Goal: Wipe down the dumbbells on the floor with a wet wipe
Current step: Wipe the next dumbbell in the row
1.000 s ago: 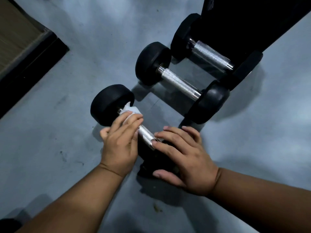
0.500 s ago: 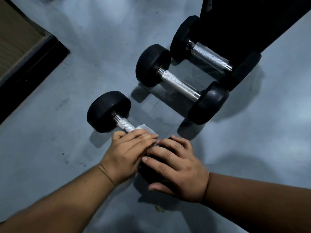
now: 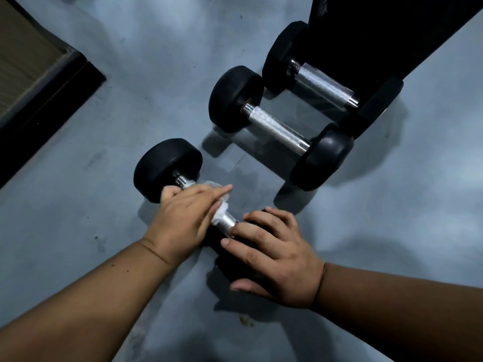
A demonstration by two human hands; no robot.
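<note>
Since half a second earlier, our left hand (image 3: 183, 218) had slid the wet wipe (image 3: 220, 205) back up the handle toward the far head, baring knurled steel beside our right hand (image 3: 274, 254). We kept the left fingers wrapped over wipe and bar; the right pressed flat on the near head of the nearest dumbbell (image 3: 167, 168). We judged it heavy, rigid and prone to roll, best steadied at a head. Beyond, on the floor (image 3: 78, 205), lay two more dumbbells (image 3: 277, 129), black heads, bright grips.

Dim, bluish light; wide-angle edge distortion
</note>
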